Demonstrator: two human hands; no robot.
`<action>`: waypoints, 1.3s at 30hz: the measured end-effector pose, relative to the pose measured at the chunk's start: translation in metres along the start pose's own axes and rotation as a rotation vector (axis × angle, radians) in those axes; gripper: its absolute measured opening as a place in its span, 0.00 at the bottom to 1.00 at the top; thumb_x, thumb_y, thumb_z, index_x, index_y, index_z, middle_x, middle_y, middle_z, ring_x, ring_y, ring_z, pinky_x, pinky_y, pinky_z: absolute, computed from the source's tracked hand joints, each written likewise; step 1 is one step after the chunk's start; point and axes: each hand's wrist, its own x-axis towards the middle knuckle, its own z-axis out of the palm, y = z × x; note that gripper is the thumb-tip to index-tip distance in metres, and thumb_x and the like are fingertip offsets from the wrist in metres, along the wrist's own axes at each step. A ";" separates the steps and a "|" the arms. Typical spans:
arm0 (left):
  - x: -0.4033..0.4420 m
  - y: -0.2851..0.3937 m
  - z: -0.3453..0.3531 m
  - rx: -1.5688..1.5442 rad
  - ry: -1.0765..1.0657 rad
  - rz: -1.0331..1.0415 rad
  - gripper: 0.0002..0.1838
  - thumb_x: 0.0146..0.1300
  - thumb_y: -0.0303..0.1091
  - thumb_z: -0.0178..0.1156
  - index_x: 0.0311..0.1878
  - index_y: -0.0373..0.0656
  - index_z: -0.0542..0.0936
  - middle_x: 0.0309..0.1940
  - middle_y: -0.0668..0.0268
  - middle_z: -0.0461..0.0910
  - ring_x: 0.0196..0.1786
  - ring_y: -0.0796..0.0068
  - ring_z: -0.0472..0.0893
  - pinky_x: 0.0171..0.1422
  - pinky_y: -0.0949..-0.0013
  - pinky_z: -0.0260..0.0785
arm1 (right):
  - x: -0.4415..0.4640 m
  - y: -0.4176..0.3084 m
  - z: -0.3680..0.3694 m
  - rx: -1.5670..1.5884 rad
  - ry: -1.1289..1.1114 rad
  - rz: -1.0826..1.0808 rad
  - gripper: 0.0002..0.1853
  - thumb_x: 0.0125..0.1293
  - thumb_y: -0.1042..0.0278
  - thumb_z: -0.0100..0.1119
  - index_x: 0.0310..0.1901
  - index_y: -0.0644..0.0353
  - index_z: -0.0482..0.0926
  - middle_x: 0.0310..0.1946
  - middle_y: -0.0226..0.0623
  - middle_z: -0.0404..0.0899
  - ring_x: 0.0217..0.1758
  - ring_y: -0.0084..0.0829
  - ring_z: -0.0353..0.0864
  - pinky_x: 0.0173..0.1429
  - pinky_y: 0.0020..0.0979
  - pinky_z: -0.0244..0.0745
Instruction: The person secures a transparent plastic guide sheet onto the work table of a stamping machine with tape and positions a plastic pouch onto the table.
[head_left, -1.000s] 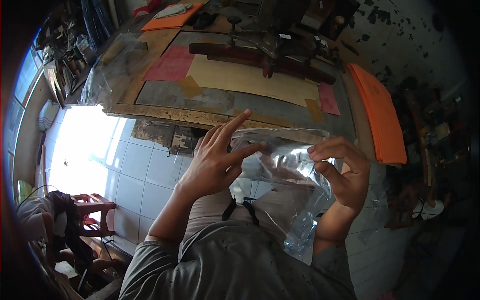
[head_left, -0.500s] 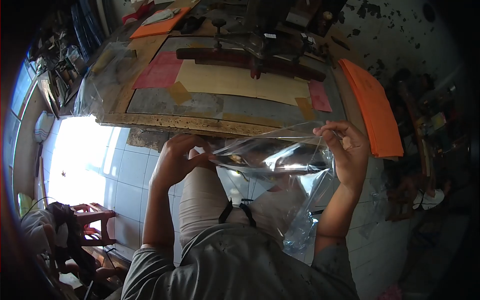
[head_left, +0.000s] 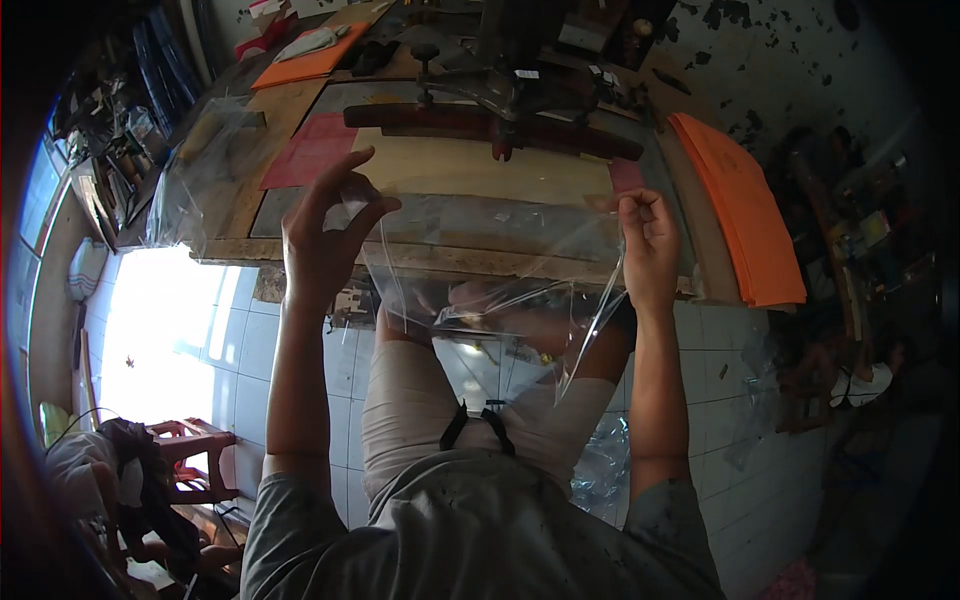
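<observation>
Right hand point(head_left: 650, 240) pinched shut on clear plastic point(head_left: 500, 250) — left hand point(head_left: 328, 235) grip part-open at plastic, hold unclear — counter point(head_left: 235, 250) edge behind.

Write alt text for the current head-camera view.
Two bare hands, left and right, spread a clear plastic sheet at the edge of a worktable. Beyond it sits a dark red bar; folded orange material lies to the right.

1. ok so the plastic film point(head_left: 490, 235) is between the left hand point(head_left: 335, 225) and right hand point(head_left: 652, 235), over the near edge of the tabletop point(head_left: 225, 249)
2. paper strip's point(head_left: 450, 165) mid-tabletop, bar point(head_left: 430, 120) across its far side
3. folded stack point(head_left: 740, 210) on the right
4. back left, cloth point(head_left: 312, 42) on a flat pile point(head_left: 290, 75)
5. stool point(head_left: 205, 462) on the floor point(head_left: 255, 345), way left
</observation>
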 end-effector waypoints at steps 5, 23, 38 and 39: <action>0.002 -0.053 0.021 0.011 -0.182 -0.017 0.18 0.55 0.23 0.76 0.49 0.38 0.82 0.38 0.64 0.85 0.41 0.76 0.84 0.50 0.71 0.75 | -0.029 0.081 0.013 -0.050 0.111 -0.074 0.08 0.80 0.67 0.55 0.48 0.64 0.75 0.39 0.35 0.85 0.44 0.21 0.82 0.51 0.23 0.73; -0.031 -0.079 0.036 -0.058 -0.212 -0.191 0.13 0.65 0.28 0.70 0.50 0.39 0.80 0.39 0.60 0.88 0.48 0.69 0.88 0.52 0.65 0.79 | -0.038 0.082 0.004 0.106 0.002 0.119 0.12 0.80 0.62 0.57 0.49 0.65 0.78 0.46 0.39 0.87 0.53 0.29 0.86 0.62 0.31 0.74; -0.025 -0.090 0.038 -0.018 -0.232 -0.137 0.11 0.72 0.34 0.65 0.49 0.35 0.82 0.34 0.63 0.88 0.42 0.73 0.84 0.47 0.69 0.75 | -0.036 0.072 0.002 0.132 -0.065 0.210 0.12 0.80 0.63 0.56 0.48 0.65 0.79 0.42 0.39 0.88 0.53 0.27 0.85 0.63 0.30 0.74; -0.027 -0.080 0.033 -0.130 -0.231 -0.337 0.11 0.73 0.34 0.64 0.48 0.35 0.83 0.32 0.65 0.87 0.40 0.77 0.83 0.46 0.71 0.74 | -0.036 0.073 0.001 0.136 -0.064 0.214 0.12 0.80 0.62 0.57 0.47 0.65 0.80 0.41 0.39 0.88 0.51 0.27 0.86 0.62 0.30 0.74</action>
